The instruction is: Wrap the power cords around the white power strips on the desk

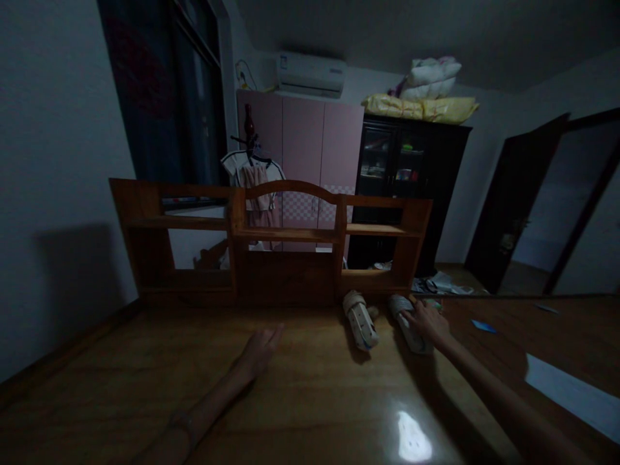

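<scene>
My left hand (pixel 259 352) lies flat on the wooden desk (pixel 300 400), fingers stretched out and together, holding nothing. My right hand (pixel 426 323) reaches forward and rests on a pale slipper-like object (pixel 409 323) lying on the desk, fingers curled over its top. A second pale slipper-like object (pixel 361 321) lies just left of it, between my two hands. The room is dim and details are hard to make out.
A low wooden shelf unit (pixel 271 239) stands along the desk's far edge. Small items lie by its right end (pixel 438 284). A white sheet (pixel 571 394) and a blue scrap (pixel 484 326) lie at the right. Wardrobes and an open door stand behind.
</scene>
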Demonstrator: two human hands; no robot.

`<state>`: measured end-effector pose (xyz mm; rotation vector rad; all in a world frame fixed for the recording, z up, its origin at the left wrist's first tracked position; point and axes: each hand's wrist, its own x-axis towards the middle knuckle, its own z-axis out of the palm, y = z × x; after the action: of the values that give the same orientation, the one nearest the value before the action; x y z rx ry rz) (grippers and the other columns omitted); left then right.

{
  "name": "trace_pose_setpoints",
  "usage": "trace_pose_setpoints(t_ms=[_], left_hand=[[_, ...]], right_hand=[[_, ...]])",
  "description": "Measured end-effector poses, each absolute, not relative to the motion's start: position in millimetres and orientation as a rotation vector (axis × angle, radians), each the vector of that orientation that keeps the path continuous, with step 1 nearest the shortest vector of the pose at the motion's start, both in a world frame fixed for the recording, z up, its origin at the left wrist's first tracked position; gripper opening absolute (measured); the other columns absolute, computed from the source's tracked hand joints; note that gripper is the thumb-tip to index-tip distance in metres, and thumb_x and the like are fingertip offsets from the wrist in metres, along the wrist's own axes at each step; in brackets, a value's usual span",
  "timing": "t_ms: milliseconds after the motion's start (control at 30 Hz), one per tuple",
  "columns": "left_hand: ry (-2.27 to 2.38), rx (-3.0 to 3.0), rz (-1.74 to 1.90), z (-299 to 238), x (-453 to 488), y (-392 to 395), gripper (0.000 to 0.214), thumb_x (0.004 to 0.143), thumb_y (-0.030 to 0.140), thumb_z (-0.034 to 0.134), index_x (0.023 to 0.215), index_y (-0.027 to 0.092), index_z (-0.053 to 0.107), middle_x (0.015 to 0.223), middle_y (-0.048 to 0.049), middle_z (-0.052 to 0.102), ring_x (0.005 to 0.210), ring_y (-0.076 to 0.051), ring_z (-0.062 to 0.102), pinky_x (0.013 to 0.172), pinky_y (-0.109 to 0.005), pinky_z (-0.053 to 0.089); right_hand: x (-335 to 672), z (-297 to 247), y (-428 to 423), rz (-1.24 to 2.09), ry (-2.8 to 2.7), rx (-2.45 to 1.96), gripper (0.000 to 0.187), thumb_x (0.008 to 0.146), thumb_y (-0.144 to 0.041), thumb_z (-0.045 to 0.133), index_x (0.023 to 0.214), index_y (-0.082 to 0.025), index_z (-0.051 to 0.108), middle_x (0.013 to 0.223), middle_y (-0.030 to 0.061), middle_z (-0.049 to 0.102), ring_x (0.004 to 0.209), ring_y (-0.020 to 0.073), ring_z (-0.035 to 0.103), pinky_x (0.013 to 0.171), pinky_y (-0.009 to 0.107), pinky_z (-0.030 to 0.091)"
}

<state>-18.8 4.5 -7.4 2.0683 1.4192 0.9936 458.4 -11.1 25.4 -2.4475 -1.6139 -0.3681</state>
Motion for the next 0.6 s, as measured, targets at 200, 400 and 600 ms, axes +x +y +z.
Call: trace_pose_setpoints(t_ms=[200, 400, 600], left_hand=[[1.436, 2.058, 1.000, -5.4, -17.4, 4.1, 0.057, 0.082, 0.064, 0.029, 0.047, 0.020, 0.039, 0.048, 0.0018, 0.034, 0.049, -0.014, 0.037, 0.053, -0.027, 0.027], [1.439, 2.072, 0.991, -12.0, -17.2, 10.5, 0.057, 0.083, 0.064, 0.028, 0.049, 0.019, 0.036, 0.050, 0.0032, 0.030, 0.050, -0.012, 0.033, 0.054, -0.026, 0.026], [1.433, 2.073, 0.979, -15.1, -17.3, 13.1, 0.059, 0.083, 0.068, 0.025, 0.050, 0.019, 0.036, 0.050, 0.0031, 0.032, 0.051, -0.013, 0.035, 0.055, -0.026, 0.026]], right_hand=[[451.2, 5.5, -19.9, -0.265, -1.569, -2.470, 0.059, 0.082, -0.063, 0.042, 0.108, -0.011, 0.053, 0.115, 0.0217, 0.052, 0.112, 0.0343, 0.050, 0.084, 0.044, 0.042], [442.6, -10.5, -20.7, -0.193, -1.510, -2.415, 0.061, 0.080, -0.059, 0.049, 0.110, -0.007, 0.052, 0.106, 0.0218, 0.056, 0.102, 0.0340, 0.057, 0.081, 0.043, 0.044], [442.2, -16.2, -18.7, -0.145, -1.451, -2.353, 0.064, 0.079, -0.057, 0.051, 0.118, -0.007, 0.048, 0.108, 0.0214, 0.058, 0.098, 0.0322, 0.059, 0.079, 0.039, 0.044]])
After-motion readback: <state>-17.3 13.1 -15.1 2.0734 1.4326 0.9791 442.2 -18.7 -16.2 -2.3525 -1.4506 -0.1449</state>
